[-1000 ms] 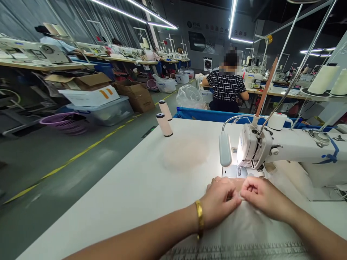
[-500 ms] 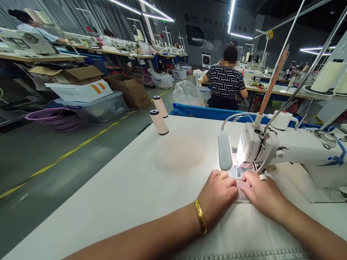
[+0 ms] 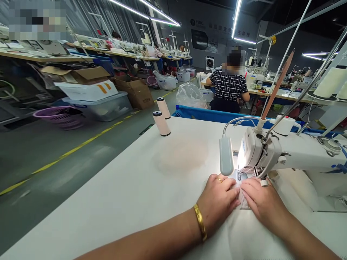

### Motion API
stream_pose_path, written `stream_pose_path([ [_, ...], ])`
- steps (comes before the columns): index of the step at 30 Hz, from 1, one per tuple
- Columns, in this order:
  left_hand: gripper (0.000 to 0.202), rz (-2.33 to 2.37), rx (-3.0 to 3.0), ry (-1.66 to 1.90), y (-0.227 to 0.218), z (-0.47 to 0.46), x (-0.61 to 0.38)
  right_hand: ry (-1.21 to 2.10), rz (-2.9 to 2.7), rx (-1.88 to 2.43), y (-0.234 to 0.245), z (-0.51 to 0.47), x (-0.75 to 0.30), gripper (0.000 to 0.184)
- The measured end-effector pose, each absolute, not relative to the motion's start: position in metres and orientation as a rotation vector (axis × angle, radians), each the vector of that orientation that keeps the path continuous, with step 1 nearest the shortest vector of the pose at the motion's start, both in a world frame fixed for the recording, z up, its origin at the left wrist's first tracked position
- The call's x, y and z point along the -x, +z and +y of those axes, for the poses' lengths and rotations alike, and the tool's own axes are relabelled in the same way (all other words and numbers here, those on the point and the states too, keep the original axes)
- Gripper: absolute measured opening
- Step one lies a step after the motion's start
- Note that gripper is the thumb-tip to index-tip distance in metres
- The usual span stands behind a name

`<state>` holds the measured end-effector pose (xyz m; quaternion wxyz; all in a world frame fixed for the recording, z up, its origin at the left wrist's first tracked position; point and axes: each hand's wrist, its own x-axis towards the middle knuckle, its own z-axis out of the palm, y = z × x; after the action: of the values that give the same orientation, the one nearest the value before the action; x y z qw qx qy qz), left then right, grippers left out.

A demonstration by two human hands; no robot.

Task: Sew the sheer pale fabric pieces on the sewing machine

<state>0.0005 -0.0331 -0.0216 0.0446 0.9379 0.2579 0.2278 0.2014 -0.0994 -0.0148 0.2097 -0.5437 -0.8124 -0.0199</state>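
My left hand (image 3: 218,198), with a gold ring and bangle, has its fingers curled onto pale, thin fabric (image 3: 244,231) in front of the presser foot (image 3: 239,176). My right hand (image 3: 262,202) holds the same fabric from the other side, its fingers close together and pointing at the foot. Between the fingertips a narrow strip of the cloth shows; the rest of the grip is hidden. Over both hands stands the head of a white sewing machine (image 3: 251,148). A grey lamp (image 3: 226,155) on a bendable neck lights the needle area.
Two pale pink thread cones (image 3: 161,124) stand at the far left of the white table (image 3: 130,202). Beyond its back edge hangs blue cloth (image 3: 203,112). A person in a patterned shirt (image 3: 229,85) sits ahead. Cardboard boxes (image 3: 134,92) and a purple basket (image 3: 59,117) are on the floor.
The camera view has shifted slightly. My right fingers have straightened and now lie flatter on the fabric. The ruler markings along the bottom edge have mostly left the picture.
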Motion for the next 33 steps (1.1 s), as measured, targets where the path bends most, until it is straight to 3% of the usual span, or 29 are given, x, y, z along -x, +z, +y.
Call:
stream_pose_path([
  [14, 0.029, 0.837, -2.871, 0.681, -0.024, -0.038, -0.008, -0.224, -2.253, 1.582, -0.018, -0.097, -0.207, 0.032],
  [25, 0.027, 0.846, -2.849, 0.616, -0.023, -0.038, -0.009, -0.227, -2.241, 1.581, -0.018, -0.099, -0.210, 0.033],
  [27, 0.027, 0.852, -2.823, 0.633, -0.026, -0.036, -0.009, -0.188, -2.271, 1.538, -0.016, -0.102, -0.210, 0.030],
  [30, 0.022, 0.810, -2.760, 0.701, -0.031, -0.033, -0.007, -0.012, -2.349, 1.505, -0.006, -0.109, -0.209, 0.009],
  [33, 0.015, 0.707, -2.708, 0.731, -0.029, -0.028, -0.001, 0.137, -2.410, 1.529, 0.007, -0.116, -0.206, 0.026],
])
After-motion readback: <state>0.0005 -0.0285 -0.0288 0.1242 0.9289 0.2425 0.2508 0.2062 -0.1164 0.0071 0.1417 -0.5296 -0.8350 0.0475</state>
